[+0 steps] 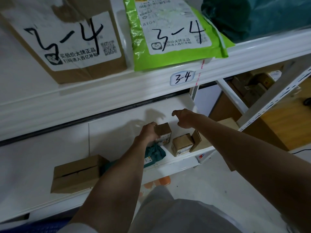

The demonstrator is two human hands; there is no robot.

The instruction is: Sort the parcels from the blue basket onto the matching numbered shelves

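Observation:
My left hand [149, 132] grips a small brown cardboard box [163, 134] standing on the lower white shelf [117, 132]. Just right of and above it, my right hand [185, 119] hovers over the shelf with fingers curled and apart, holding nothing. A second small brown box [182, 146] sits right of the held one, beside a leaning cardboard piece [197, 141]. A dark green bag parcel [154, 155] lies under my left wrist. The upper shelf bears a label tag "3-4" [183, 78].
On the upper shelf stand a brown carton marked 3-4 [67, 42], a green mailer marked 3-4 [175, 31] and a dark teal bag [252, 17]. A larger brown box [77, 174] sits at the lower shelf's left front. More cartons [252, 84] lie behind the rack's right upright.

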